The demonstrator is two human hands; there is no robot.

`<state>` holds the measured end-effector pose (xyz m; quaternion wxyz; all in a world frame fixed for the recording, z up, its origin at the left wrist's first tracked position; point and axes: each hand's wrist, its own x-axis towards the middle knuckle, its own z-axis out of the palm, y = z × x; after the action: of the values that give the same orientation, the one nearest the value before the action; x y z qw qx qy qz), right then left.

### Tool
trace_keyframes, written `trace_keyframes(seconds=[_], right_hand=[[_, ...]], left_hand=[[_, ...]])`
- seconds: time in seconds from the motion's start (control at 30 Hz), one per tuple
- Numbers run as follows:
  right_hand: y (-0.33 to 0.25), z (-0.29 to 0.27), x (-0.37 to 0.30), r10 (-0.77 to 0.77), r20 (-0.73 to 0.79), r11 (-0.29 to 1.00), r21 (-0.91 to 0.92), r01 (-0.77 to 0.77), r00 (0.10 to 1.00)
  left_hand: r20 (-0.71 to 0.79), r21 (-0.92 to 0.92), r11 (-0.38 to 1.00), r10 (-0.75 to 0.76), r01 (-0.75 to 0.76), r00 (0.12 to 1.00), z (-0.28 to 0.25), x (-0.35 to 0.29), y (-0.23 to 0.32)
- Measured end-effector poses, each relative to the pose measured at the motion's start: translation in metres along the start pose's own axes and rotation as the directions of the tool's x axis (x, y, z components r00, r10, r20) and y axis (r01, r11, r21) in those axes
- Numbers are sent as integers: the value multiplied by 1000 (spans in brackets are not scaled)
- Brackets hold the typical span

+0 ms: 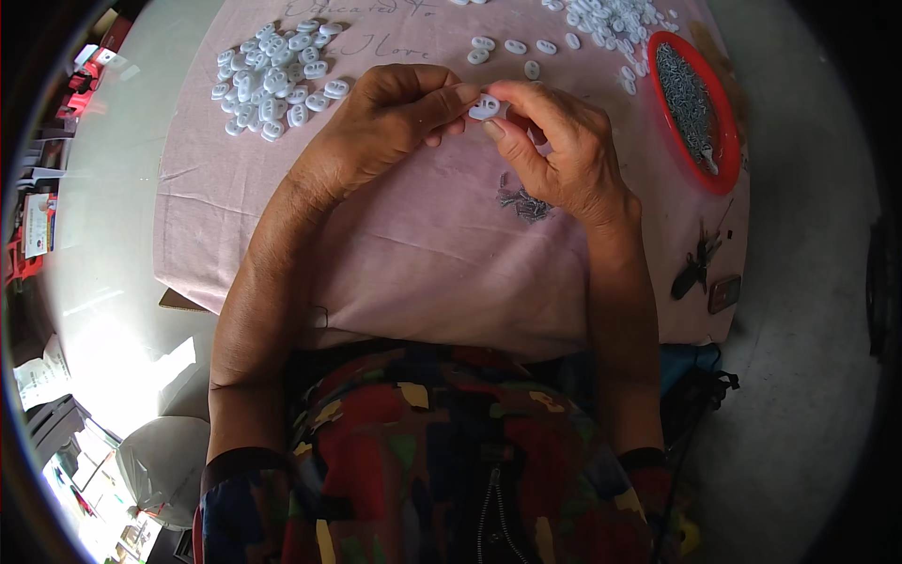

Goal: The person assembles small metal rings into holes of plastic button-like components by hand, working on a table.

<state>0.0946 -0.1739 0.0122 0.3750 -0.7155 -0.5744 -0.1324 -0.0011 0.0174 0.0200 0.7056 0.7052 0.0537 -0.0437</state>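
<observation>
A small white oval plastic piece with holes is held up between my two hands, above the far half of the cloth. My left hand pinches its left edge with thumb and fingers. On the other side, my right hand has its index finger at the top edge and its thumb at the lower edge. Below the right hand lies a little heap of grey metal hooks or screws, partly covered by that hand. Whether a metal part sits in the held piece is too small to tell.
Similar white pieces form a pile at left and another at far right, with several scattered between. A red oval tray holds many small metal parts. Keys and a small dark red rectangular object lie on the pink cloth.
</observation>
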Motion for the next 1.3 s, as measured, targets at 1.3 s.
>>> trace_keyframes(seconds=[1.3], right_hand=[[37, -13, -16, 241, -122, 884, -383, -270, 963]], left_hand=[[-326, 393, 915, 228, -88, 917, -69, -24, 14]])
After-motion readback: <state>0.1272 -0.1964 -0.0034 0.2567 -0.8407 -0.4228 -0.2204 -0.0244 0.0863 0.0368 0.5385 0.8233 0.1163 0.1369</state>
